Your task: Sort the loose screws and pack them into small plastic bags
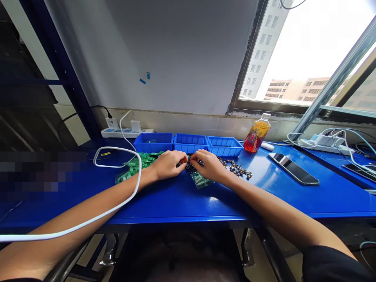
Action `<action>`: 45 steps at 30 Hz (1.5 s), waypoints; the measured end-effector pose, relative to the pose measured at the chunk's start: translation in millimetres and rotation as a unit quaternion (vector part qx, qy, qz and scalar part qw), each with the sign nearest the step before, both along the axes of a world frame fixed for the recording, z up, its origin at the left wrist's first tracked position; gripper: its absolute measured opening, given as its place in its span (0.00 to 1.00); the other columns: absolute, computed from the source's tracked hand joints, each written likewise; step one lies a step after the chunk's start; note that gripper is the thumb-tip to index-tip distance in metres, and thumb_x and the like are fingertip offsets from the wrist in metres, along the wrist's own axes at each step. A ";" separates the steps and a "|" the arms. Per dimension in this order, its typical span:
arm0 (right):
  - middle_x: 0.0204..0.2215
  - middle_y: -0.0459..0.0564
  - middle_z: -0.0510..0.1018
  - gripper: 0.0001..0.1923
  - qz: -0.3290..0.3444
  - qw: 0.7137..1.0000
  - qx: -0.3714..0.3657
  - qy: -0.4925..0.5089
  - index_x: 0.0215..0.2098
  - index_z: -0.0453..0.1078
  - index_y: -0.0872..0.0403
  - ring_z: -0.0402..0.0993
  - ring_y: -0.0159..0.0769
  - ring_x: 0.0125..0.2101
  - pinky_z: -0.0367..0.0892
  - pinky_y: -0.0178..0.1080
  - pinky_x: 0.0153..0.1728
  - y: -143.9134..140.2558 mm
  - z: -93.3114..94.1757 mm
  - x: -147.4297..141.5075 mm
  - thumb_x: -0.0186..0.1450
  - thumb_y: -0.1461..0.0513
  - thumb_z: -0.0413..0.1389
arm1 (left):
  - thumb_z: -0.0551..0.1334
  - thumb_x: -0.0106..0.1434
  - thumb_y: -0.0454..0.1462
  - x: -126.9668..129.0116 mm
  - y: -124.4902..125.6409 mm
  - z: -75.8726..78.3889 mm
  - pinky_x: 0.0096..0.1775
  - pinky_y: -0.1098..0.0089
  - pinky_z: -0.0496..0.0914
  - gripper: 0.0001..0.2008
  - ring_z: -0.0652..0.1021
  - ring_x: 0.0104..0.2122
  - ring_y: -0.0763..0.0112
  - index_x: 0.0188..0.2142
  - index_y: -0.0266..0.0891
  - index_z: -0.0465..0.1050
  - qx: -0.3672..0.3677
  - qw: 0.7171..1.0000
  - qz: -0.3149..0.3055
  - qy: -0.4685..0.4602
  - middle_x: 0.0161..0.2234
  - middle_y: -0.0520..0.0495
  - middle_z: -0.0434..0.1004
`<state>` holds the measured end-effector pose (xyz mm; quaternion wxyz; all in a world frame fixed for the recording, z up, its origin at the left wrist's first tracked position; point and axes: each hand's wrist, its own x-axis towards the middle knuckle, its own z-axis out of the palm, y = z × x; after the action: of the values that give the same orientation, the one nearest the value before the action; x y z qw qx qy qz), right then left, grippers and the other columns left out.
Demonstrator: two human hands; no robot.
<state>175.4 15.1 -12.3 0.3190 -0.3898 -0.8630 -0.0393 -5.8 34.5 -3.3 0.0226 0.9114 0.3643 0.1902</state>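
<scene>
My left hand (169, 165) and my right hand (210, 166) face each other low over the blue table, fingertips a short gap apart. Both have their fingers curled into a pinch; whatever sits between the fingertips is too small to make out. Small dark metal pieces, which look like screws (241, 171), are heaped between and behind the hands and spread to the right. A green-tinted clear plastic bag (201, 181) lies under my right hand. Beside my left wrist is a pile of similar green bags (129, 170), partly covered by the forearm.
Three blue bins (154, 147) line the wall behind the hands. To the right are a bottle of red drink (257, 134), a white case (267, 146) and a phone (293, 169). A white cable (129, 201) crosses before my left forearm. A power strip (123, 133) stands back left.
</scene>
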 end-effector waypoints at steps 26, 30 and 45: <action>0.25 0.46 0.72 0.06 -0.008 1.000 0.015 0.002 0.28 0.68 0.54 0.66 0.31 0.29 0.61 0.33 0.31 0.2 -0.9 -0.3 0.61 0.67 0.52 | 0.52 0.57 0.36 0.5 1.6 -2.5 0.34 0.68 0.65 0.04 0.73 0.29 0.67 0.29 0.40 0.64 0.023 1.000 -0.014 0.002 0.29 0.49 0.74; 0.26 0.47 0.72 0.06 -0.009 1.000 0.010 0.002 0.28 0.67 0.54 0.66 0.31 0.29 0.61 0.34 0.32 0.1 -0.7 -0.7 0.61 0.68 0.52 | 0.52 0.58 0.36 0.8 1.0 -1.5 0.35 0.67 0.65 0.04 0.74 0.30 0.67 0.29 0.39 0.64 0.012 1.000 -0.013 0.001 0.29 0.48 0.74; 0.25 0.48 0.73 0.10 -0.051 0.998 0.021 -0.023 0.26 0.68 0.55 0.67 0.32 0.29 0.60 0.33 0.31 1.3 -1.1 -1.3 0.64 0.65 0.50 | 0.53 0.61 0.36 0.8 -0.2 -1.5 0.36 0.67 0.65 0.05 0.74 0.33 0.65 0.34 0.39 0.66 0.009 1.000 -0.019 0.015 0.31 0.48 0.75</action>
<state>174.1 16.5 -13.4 0.3050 -0.4255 -0.8480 -0.0830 -5.0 34.2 -4.8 0.0124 0.9210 0.3455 0.1798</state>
